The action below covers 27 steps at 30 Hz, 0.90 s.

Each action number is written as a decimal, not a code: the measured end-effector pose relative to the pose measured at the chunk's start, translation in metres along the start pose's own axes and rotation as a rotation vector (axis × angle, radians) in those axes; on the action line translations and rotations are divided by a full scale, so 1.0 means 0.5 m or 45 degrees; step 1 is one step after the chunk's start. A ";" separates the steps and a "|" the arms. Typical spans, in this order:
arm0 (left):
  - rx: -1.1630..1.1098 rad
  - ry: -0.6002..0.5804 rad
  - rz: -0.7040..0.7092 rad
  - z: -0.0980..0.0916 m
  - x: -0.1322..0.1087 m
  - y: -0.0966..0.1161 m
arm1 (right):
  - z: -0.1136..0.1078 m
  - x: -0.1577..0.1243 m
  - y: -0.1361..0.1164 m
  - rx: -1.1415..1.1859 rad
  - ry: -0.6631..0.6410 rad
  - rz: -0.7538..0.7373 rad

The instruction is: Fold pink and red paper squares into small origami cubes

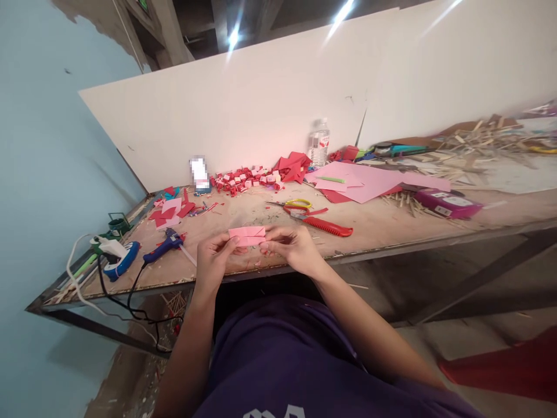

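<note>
A small folded strip of pink paper (247, 236) is stretched between both hands above the front edge of the table. My left hand (214, 255) pinches its left end, thumb in front. At the right end, my right hand (293, 247) grips it between thumb and fingers. Creases run along and across the strip. Just beyond the hands lie a red utility knife (328, 225) and yellow-handled scissors (298, 204). To the left of my left hand rests a blue glue gun (163, 247).
Small red and pink paper cubes (246, 179) are heaped by the white board (243, 110). Pink paper sheets (369, 180), a plastic bottle (319, 145) and a purple box (446, 203) stand or lie rightward. A blue power strip (122, 261) with cables sits at the left.
</note>
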State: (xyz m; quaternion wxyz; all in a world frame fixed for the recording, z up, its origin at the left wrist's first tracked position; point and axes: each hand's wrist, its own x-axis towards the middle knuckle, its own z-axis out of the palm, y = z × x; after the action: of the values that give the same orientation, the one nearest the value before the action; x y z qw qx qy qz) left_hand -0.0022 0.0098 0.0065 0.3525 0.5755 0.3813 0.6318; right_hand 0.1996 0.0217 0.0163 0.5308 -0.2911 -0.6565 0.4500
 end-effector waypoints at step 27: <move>0.158 -0.206 -0.022 0.005 -0.005 0.018 | -0.002 -0.001 -0.014 -0.151 -0.137 0.120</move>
State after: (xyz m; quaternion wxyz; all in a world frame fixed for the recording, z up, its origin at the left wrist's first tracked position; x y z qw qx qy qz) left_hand 0.0004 0.0034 0.0135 0.3514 0.6421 0.3949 0.5552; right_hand 0.2012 0.0184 0.0223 0.4547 -0.3281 -0.6951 0.4499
